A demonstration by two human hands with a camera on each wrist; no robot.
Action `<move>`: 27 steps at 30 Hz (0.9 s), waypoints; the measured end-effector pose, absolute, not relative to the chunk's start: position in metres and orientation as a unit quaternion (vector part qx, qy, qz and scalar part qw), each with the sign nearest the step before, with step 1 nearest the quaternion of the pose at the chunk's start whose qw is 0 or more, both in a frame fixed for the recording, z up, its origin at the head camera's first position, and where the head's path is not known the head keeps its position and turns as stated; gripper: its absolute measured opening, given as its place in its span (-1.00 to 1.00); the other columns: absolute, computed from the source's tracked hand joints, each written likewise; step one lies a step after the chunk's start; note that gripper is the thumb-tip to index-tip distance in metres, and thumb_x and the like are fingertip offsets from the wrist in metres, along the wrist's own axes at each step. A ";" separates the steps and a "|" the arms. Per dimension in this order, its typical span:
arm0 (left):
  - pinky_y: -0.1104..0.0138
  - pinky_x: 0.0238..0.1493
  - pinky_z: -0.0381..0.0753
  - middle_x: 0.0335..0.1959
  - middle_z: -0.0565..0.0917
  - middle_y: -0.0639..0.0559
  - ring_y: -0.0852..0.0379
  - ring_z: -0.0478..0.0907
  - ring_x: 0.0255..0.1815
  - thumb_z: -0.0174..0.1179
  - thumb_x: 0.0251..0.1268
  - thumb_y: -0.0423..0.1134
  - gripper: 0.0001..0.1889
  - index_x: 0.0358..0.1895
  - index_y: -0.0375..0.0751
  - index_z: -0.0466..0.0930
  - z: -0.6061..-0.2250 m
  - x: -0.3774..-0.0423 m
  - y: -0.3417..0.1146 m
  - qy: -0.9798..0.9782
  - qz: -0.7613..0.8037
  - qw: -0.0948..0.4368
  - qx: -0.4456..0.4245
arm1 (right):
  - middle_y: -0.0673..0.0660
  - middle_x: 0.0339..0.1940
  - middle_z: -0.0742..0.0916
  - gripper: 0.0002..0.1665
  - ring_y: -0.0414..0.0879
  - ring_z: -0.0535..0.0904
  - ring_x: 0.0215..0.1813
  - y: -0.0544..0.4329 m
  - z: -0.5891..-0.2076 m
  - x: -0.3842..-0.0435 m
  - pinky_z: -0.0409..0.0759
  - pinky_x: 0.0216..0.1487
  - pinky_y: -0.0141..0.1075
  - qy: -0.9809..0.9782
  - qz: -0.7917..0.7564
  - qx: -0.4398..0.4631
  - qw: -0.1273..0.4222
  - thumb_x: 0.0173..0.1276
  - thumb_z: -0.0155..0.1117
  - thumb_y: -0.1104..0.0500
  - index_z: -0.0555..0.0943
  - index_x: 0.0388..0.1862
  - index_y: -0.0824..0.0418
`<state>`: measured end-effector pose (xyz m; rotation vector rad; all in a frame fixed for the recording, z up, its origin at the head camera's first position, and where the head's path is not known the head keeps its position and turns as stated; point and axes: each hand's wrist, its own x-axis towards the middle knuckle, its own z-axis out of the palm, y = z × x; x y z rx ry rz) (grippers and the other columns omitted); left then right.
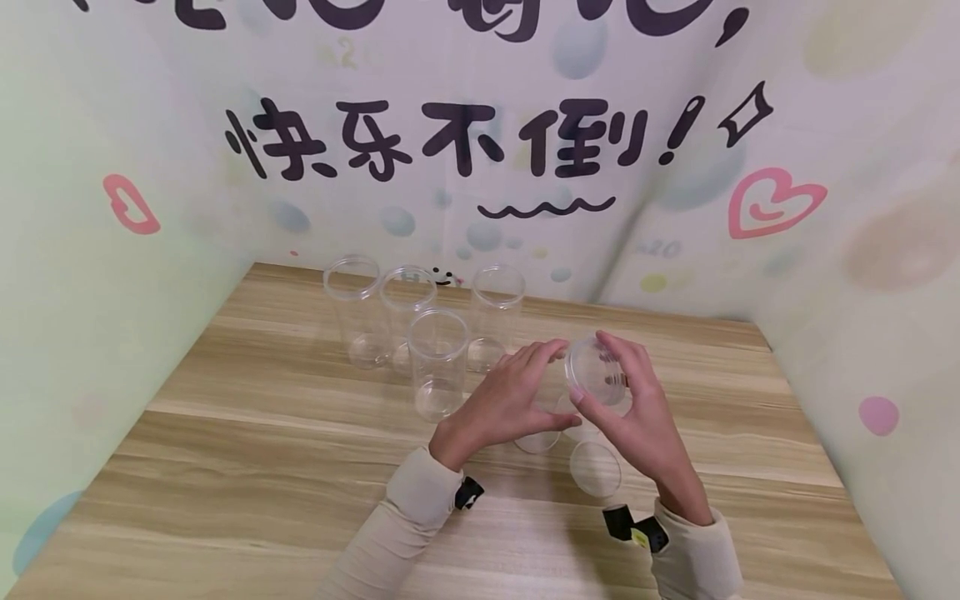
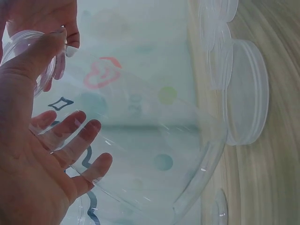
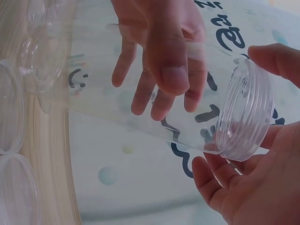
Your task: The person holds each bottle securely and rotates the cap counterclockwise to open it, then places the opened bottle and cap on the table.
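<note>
A tall clear plastic cup [image 2: 199,180] is held by my left hand [image 1: 510,396], its fingers and thumb curved around the see-through wall. At the cup's upper end is a clear round lid [image 3: 248,112] with a ridged side. My right hand [image 1: 641,408] grips this lid by its edge, thumb on one side and fingers on the other. In the left wrist view, the left thumb reaches close to the lid. Whether the lid is seated on the rim I cannot tell. Below the hands, a round clear lid [image 1: 596,469] lies flat on the table.
Several clear cups stand upright in a group left of my hands, the nearest cup [image 1: 438,367] close to the left wrist. Other clear lids [image 2: 246,91] lie near the hands. The wood-grain table [image 1: 262,467] is bordered by a printed cloth backdrop [image 1: 420,225].
</note>
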<state>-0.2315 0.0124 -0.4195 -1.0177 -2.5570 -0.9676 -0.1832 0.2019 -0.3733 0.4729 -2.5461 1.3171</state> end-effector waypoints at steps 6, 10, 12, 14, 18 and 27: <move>0.08 0.24 0.48 0.29 0.50 0.02 0.11 0.46 0.30 0.42 0.04 0.23 -0.05 0.45 -0.14 0.23 -0.419 -0.232 0.013 -0.872 -0.328 0.106 -0.348 | 0.19 0.37 0.41 -0.15 0.08 0.35 0.30 0.204 -0.374 -0.184 0.38 0.14 0.12 -0.862 0.459 0.184 0.116 0.25 0.37 0.31 0.30 0.50 0.09; 0.09 0.25 0.47 0.29 0.50 0.02 0.11 0.45 0.31 0.43 0.04 0.22 -0.04 0.45 -0.15 0.23 -0.419 -0.232 0.013 -0.873 -0.327 0.104 -0.347 | 0.18 0.38 0.40 -0.15 0.05 0.34 0.30 0.204 -0.374 -0.184 0.38 0.14 0.11 -0.860 0.459 0.190 0.114 0.24 0.35 0.33 0.29 0.50 0.07; 0.08 0.25 0.47 0.28 0.51 0.02 0.11 0.45 0.31 0.44 0.03 0.21 -0.04 0.45 -0.15 0.23 -0.418 -0.232 0.013 -0.873 -0.327 0.102 -0.347 | 0.18 0.38 0.40 -0.14 0.05 0.35 0.30 0.204 -0.375 -0.184 0.39 0.13 0.11 -0.860 0.458 0.192 0.115 0.24 0.34 0.34 0.29 0.50 0.07; 0.08 0.25 0.47 0.28 0.51 0.02 0.10 0.46 0.30 0.45 0.03 0.20 -0.04 0.45 -0.15 0.23 -0.418 -0.232 0.013 -0.873 -0.328 0.100 -0.347 | 0.19 0.38 0.40 -0.14 0.03 0.35 0.29 0.204 -0.375 -0.184 0.40 0.13 0.09 -0.860 0.457 0.195 0.116 0.22 0.34 0.35 0.29 0.50 0.09; 0.08 0.25 0.47 0.27 0.51 0.02 0.11 0.46 0.30 0.45 0.03 0.20 -0.04 0.45 -0.15 0.23 -0.419 -0.231 0.014 -0.873 -0.328 0.100 -0.347 | 0.19 0.38 0.40 -0.13 -0.12 0.34 0.27 0.204 -0.376 -0.184 0.41 0.16 -0.16 -0.857 0.457 0.203 0.120 0.20 0.33 0.38 0.29 0.50 0.12; 0.09 0.17 0.51 0.23 0.53 0.01 0.09 0.49 0.25 0.42 0.05 0.20 -0.09 0.42 -0.16 0.26 -0.421 -0.232 0.014 -0.869 -0.331 0.120 -0.349 | 0.21 0.47 0.29 -0.09 0.13 0.27 0.38 0.205 -0.376 -0.184 0.32 0.21 0.21 -0.853 0.468 0.203 0.108 0.21 0.35 0.31 0.23 0.53 0.11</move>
